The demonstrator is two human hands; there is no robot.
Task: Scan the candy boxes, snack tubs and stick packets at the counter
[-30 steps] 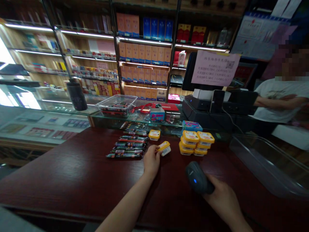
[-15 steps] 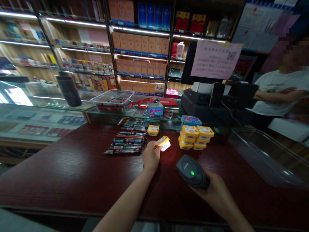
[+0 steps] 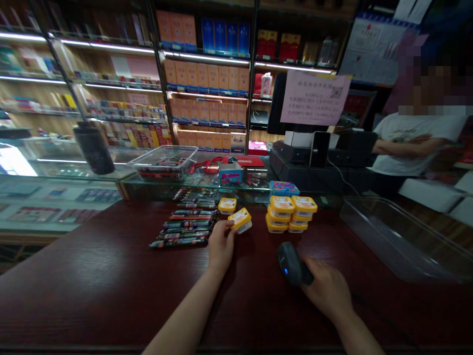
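Observation:
My left hand (image 3: 220, 246) pinches a small yellow-lidded tub (image 3: 241, 220) by its left side, just above the dark red table. Another yellow-lidded tub (image 3: 227, 205) sits right behind it. To the left lies a row of several dark, pen-like packets (image 3: 188, 230). My right hand (image 3: 327, 286) is wrapped round the handle of a dark barcode scanner (image 3: 290, 264), on which a small blue light shows. Beyond the scanner stand stacked yellow-lidded tubs (image 3: 281, 214), with a blue and pink box (image 3: 284, 188) behind them.
A clear empty bin (image 3: 399, 241) stands at the right. On the glass counter behind are a clear tray (image 3: 162, 160) of packets, a small blue box (image 3: 230, 172) and a monitor with a pink paper sign (image 3: 314, 98). A person (image 3: 417, 140) stands back right, arms folded.
The tub in my left hand has turned and its lid now faces up more. The scanner has swung away from the tub, and its light went from green to blue. The view has shifted slightly.

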